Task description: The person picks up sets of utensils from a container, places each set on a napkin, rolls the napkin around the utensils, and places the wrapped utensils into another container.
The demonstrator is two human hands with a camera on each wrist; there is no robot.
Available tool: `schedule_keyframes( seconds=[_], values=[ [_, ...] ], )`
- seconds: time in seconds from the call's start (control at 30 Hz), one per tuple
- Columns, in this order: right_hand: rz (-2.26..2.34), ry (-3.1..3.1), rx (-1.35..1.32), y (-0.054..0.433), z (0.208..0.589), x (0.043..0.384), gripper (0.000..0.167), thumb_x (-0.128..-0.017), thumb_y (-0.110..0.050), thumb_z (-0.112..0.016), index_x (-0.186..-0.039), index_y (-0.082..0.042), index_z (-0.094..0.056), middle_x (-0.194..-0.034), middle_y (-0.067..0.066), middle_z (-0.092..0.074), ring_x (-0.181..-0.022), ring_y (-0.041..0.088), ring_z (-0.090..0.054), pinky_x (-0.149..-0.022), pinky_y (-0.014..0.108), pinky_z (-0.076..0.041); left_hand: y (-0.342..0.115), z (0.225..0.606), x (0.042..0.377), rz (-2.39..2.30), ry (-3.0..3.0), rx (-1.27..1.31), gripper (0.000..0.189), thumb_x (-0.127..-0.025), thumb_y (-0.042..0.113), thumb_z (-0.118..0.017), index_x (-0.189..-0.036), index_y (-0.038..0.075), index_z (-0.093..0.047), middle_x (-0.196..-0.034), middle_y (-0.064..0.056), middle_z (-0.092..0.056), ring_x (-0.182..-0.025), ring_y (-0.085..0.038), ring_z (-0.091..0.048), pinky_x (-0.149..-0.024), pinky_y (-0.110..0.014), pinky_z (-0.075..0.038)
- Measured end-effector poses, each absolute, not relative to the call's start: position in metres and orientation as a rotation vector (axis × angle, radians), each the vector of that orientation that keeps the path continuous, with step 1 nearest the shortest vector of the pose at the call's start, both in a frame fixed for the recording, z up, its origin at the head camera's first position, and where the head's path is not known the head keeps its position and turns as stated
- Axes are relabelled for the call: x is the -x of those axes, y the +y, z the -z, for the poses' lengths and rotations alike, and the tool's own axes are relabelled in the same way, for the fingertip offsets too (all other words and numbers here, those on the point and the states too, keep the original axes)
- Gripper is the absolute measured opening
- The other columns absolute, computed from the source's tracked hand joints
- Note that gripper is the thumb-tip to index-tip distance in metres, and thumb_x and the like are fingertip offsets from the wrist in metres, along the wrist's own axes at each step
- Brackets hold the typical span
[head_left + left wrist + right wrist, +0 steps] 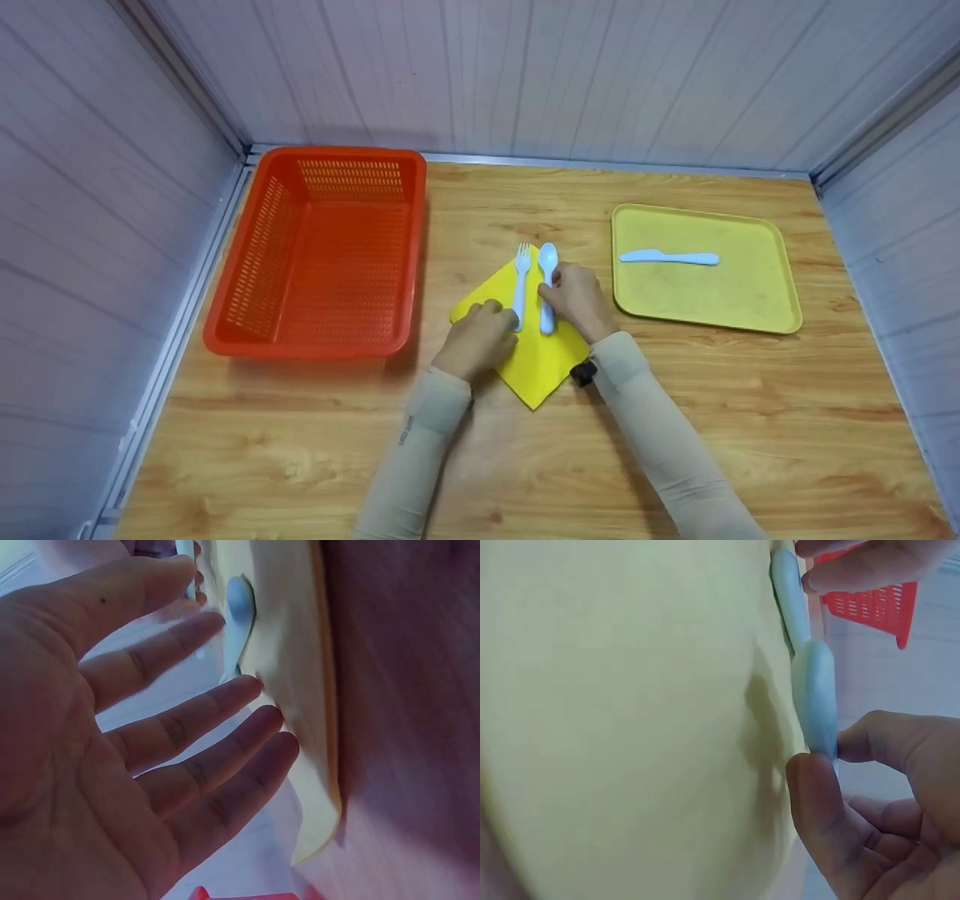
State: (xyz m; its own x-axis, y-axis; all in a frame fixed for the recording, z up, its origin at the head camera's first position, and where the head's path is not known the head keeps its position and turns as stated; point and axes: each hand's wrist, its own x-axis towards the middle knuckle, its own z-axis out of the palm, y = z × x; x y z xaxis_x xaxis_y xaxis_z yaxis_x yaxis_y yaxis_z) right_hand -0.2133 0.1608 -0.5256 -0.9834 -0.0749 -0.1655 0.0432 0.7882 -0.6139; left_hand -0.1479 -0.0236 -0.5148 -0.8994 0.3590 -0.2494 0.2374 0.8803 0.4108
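A yellow napkin (534, 369) lies turned like a diamond on the table. On it a pale blue fork (520, 281) and a pale blue spoon (548, 259) lie side by side, heads toward the back wall. My right hand (579, 300) pinches the spoon's handle between thumb and finger; the right wrist view shows the spoon (819, 697) in that pinch. My left hand (480, 339) rests at the napkin's left part, beside the fork's handle. In the left wrist view its fingers (187, 724) are spread and fairly straight, fingertips at the napkin (289, 652).
An orange-red plastic basket (315, 350) stands on the left. To the right is a yellow tray (720, 300) bearing a pale blue knife (671, 257). Panel walls (487, 75) enclose the wooden table (300, 450) at the back and both sides.
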Motion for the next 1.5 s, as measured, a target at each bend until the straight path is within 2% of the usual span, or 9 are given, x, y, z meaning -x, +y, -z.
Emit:
schedule_keyframes(
  seconds=[0.33,0.6,0.9,1.1,1.2,1.33,1.5],
  values=[
    [0.928,2.881,0.082,0.149,0.533,0.217,0.019,-0.088,-0.014,-0.063,-0.071,-0.007,-0.058,-0.062,0.002,-0.051,-0.052,0.015,-0.050,-0.047,0.027,-0.039,-0.027,0.518,0.144,-0.536,2.773,-0.517,0.028,-0.098,0.015,-0.054,-0.116,0.017,-0.074,-0.115,-0.011,-0.060,-0.098,-0.031,-0.056,-0.081,-0.044,-0.050],
    [0.901,2.904,0.085,0.143,0.533,0.216,0.024,-0.089,-0.014,-0.065,-0.069,-0.009,-0.054,-0.062,0.002,-0.049,-0.054,0.015,-0.049,-0.048,0.027,-0.039,-0.028,0.518,0.143,-0.554,2.765,-0.520,0.027,-0.098,0.015,-0.054,-0.118,0.015,-0.072,-0.113,-0.011,-0.059,-0.095,-0.030,-0.055,-0.080,-0.042,-0.048],
    [0.909,2.908,0.082,0.144,0.533,0.214,0.025,-0.093,-0.018,-0.064,-0.070,-0.008,-0.057,-0.061,0.001,-0.049,-0.053,0.015,-0.048,-0.047,0.028,-0.038,-0.028,0.520,0.143,-0.594,2.763,-0.517,0.024,-0.097,0.015,-0.057,-0.115,0.012,-0.071,-0.104,-0.007,-0.057,-0.090,-0.027,-0.052,-0.078,-0.040,-0.047],
    [0.865,2.928,0.112,0.147,0.533,0.214,0.028,-0.094,-0.019,-0.063,-0.071,-0.005,-0.058,-0.061,0.001,-0.045,-0.052,0.014,-0.042,-0.047,0.028,-0.035,-0.028,0.519,0.143,-0.615,2.743,-0.494,0.024,-0.098,0.017,-0.059,-0.118,0.010,-0.069,-0.110,-0.009,-0.057,-0.095,-0.028,-0.053,-0.082,-0.042,-0.048],
    [0.830,2.931,0.103,0.150,0.532,0.214,0.026,-0.095,-0.021,-0.063,-0.078,-0.001,-0.063,-0.064,0.003,-0.050,-0.053,0.014,-0.044,-0.048,0.027,-0.037,-0.026,0.518,0.143,-0.618,2.752,-0.472,0.029,-0.097,0.019,-0.059,-0.124,0.009,-0.067,-0.121,-0.011,-0.057,-0.105,-0.030,-0.054,-0.088,-0.044,-0.049],
    [0.806,2.930,0.077,0.159,0.528,0.213,0.029,-0.096,-0.024,-0.063,-0.096,0.004,-0.070,-0.079,0.011,-0.064,-0.060,0.017,-0.055,-0.053,0.029,-0.046,-0.018,0.515,0.143,-0.609,2.794,-0.449,0.036,-0.099,0.022,-0.059,-0.132,0.010,-0.063,-0.139,-0.013,-0.051,-0.124,-0.033,-0.049,-0.098,-0.046,-0.047],
    [0.772,2.985,0.116,0.177,0.523,0.209,0.032,-0.097,-0.026,-0.064,-0.107,0.004,-0.070,-0.093,0.017,-0.071,-0.070,0.024,-0.065,-0.062,0.038,-0.054,0.003,0.509,0.143,-0.605,2.811,-0.569,0.037,-0.102,0.025,-0.057,-0.134,0.008,-0.061,-0.145,-0.013,-0.048,-0.132,-0.031,-0.044,-0.103,-0.042,-0.045]
  ],
)
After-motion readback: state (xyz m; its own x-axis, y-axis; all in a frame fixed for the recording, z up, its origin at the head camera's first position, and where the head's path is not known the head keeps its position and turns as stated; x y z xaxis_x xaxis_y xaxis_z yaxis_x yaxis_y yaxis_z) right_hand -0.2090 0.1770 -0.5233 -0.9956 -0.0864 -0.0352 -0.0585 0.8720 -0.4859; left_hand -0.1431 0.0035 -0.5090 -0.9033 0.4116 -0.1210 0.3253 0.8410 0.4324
